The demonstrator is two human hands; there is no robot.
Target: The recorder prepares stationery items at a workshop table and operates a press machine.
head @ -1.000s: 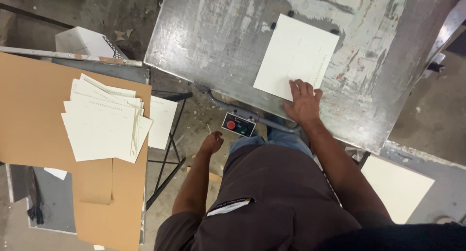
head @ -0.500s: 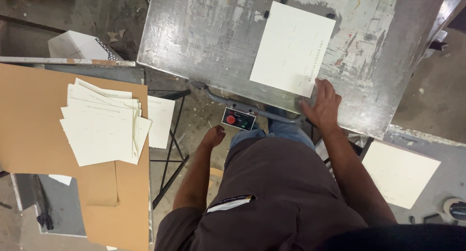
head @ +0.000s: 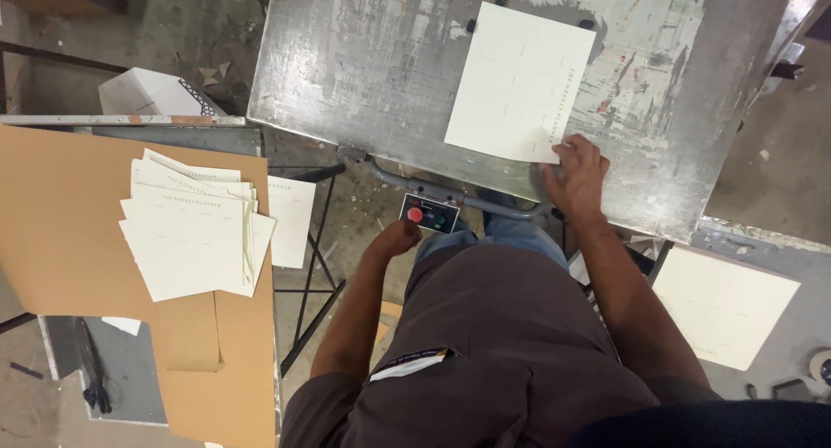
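Two hands work: my right hand [head: 576,173] lies flat, fingers spread narrow, pressing the near right corner of a cream sheet [head: 522,82] on the scratched metal table [head: 346,58], close to its near edge. My left hand [head: 400,237] is curled beside the control box [head: 429,214] with its red button. A fanned stack of cream sheets [head: 192,227] rests on brown cardboard [head: 61,214] at my left.

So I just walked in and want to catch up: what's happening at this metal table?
A person stands at a worn metal table. The right hand presses the near corner of a cream printed sheet lying flat on it. The left hand is at a small control box with red and green buttons below the table edge. More sheets lie fanned in a stack on brown cardboard to the left.
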